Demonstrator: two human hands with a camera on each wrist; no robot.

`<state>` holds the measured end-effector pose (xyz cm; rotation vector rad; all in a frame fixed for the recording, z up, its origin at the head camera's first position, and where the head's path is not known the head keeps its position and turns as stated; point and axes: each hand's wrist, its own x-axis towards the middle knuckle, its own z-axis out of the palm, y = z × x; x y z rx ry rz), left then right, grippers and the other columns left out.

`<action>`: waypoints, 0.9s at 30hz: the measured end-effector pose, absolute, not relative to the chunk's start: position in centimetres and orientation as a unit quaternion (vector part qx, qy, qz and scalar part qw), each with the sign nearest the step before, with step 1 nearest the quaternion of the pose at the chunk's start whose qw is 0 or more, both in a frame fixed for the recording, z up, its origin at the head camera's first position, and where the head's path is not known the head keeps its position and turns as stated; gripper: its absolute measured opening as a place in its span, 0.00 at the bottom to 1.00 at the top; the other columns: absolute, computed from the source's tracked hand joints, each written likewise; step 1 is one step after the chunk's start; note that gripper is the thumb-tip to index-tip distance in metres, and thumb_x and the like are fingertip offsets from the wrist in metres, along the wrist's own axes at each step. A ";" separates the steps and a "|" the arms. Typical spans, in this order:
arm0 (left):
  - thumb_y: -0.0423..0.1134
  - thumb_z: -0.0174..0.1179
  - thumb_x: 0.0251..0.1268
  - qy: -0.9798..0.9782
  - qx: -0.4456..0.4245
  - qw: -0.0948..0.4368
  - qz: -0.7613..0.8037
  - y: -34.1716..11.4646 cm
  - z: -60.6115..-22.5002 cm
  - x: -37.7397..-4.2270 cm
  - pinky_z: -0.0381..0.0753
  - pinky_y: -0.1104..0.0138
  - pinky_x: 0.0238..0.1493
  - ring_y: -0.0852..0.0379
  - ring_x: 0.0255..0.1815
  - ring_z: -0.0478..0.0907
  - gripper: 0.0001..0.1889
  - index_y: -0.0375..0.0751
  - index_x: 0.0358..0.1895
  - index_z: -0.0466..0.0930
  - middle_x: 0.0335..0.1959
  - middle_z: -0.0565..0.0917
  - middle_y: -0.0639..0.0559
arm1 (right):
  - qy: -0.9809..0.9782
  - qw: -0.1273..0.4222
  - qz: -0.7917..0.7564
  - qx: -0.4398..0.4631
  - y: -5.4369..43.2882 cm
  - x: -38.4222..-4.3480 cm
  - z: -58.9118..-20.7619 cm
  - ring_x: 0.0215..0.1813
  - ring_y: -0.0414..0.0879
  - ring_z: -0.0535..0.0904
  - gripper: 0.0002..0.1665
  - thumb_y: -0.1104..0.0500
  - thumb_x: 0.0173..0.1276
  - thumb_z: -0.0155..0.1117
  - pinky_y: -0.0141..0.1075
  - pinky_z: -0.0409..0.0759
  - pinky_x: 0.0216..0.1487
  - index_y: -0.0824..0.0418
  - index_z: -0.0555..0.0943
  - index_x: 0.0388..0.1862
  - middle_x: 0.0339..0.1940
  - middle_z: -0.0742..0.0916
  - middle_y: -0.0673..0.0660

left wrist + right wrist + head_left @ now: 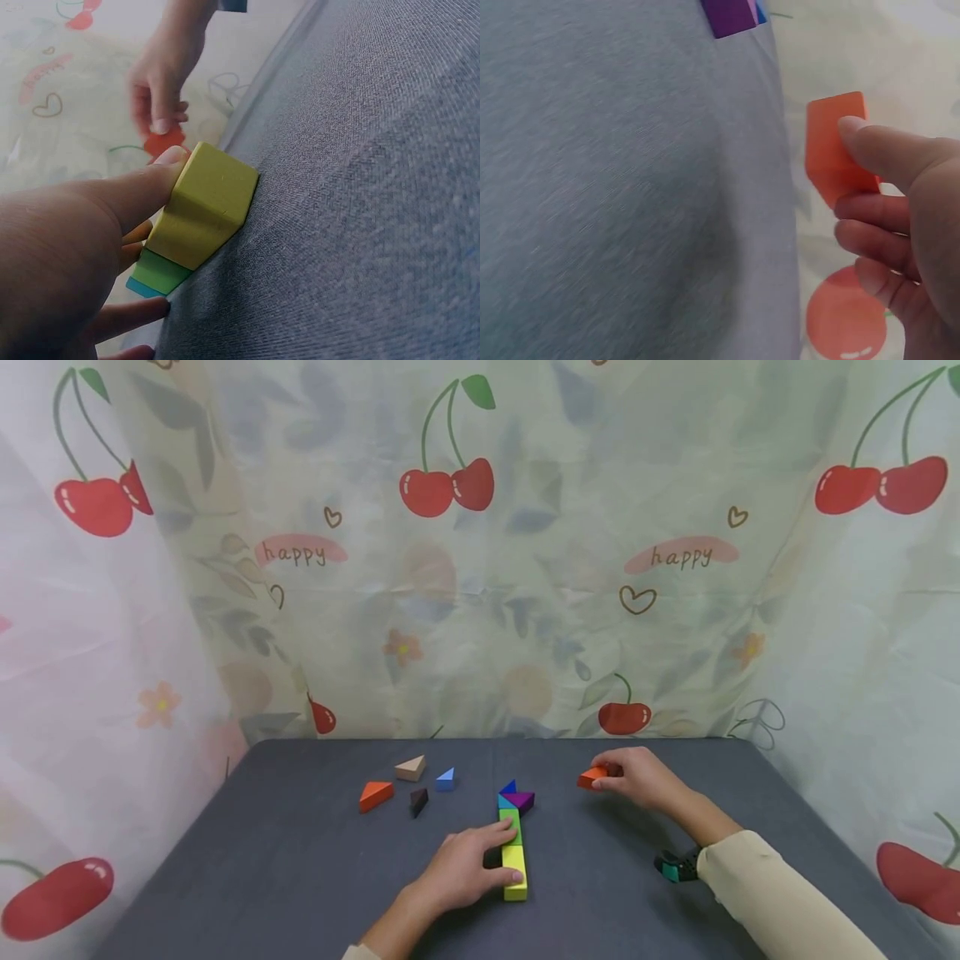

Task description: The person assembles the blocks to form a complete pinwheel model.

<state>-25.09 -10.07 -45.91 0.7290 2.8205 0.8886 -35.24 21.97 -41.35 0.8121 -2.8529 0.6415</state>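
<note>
Right hand (637,777) grip pinched on orange wooden block (592,777), right of coloured block row (513,839); left hand (461,868) fingers flat, steadying row.

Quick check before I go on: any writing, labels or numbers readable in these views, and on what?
"happy" on the curtain, on a pink patch at the left.
"happy" on the curtain again, on a pink patch at the right.
The blocks, the table and the wrist device show no readable text.
In the left wrist view a pink curtain patch is too blurred to read.
</note>
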 end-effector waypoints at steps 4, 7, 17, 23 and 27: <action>0.62 0.63 0.59 0.925 0.235 0.053 0.293 -10.1 -45.8 -25.0 0.61 0.45 0.63 0.50 0.67 0.68 0.34 0.55 0.68 0.73 0.70 0.68 0.64 | -0.934 0.077 0.216 0.274 20.9 -36.1 -40.7 0.30 0.39 0.74 0.15 0.52 0.62 0.72 0.37 0.75 0.33 0.57 0.85 0.46 0.31 0.83 0.43; 0.63 0.63 0.59 0.925 0.233 0.055 0.294 -10.1 -45.8 -25.0 0.61 0.45 0.63 0.50 0.67 0.68 0.34 0.55 0.68 0.73 0.69 0.68 0.64 | -0.929 0.093 0.225 0.278 20.0 -36.7 -40.1 0.29 0.40 0.74 0.14 0.51 0.63 0.71 0.37 0.75 0.32 0.55 0.85 0.46 0.30 0.83 0.43; 0.63 0.63 0.58 0.924 0.238 0.045 0.297 -10.2 -45.9 -25.1 0.62 0.45 0.63 0.50 0.67 0.68 0.34 0.54 0.67 0.74 0.69 0.69 0.64 | -0.924 0.118 0.239 0.275 17.2 -38.5 -39.2 0.28 0.42 0.73 0.08 0.50 0.65 0.69 0.38 0.72 0.32 0.52 0.85 0.38 0.26 0.82 0.43; 0.64 0.63 0.57 0.924 0.236 0.044 0.296 -10.1 -45.9 -25.1 0.62 0.45 0.62 0.50 0.66 0.69 0.34 0.55 0.67 0.74 0.69 0.69 0.65 | -0.930 0.113 0.210 0.280 15.6 -39.3 -39.1 0.29 0.40 0.74 0.14 0.49 0.65 0.68 0.37 0.73 0.33 0.55 0.85 0.44 0.29 0.83 0.44; 0.64 0.63 0.57 0.924 0.238 0.043 0.297 -10.1 -45.9 -25.1 0.63 0.45 0.62 0.50 0.66 0.69 0.34 0.55 0.67 0.74 0.69 0.69 0.64 | -0.938 0.099 0.190 0.273 14.6 -39.8 -39.2 0.30 0.41 0.75 0.15 0.48 0.65 0.68 0.38 0.74 0.34 0.55 0.85 0.45 0.31 0.84 0.46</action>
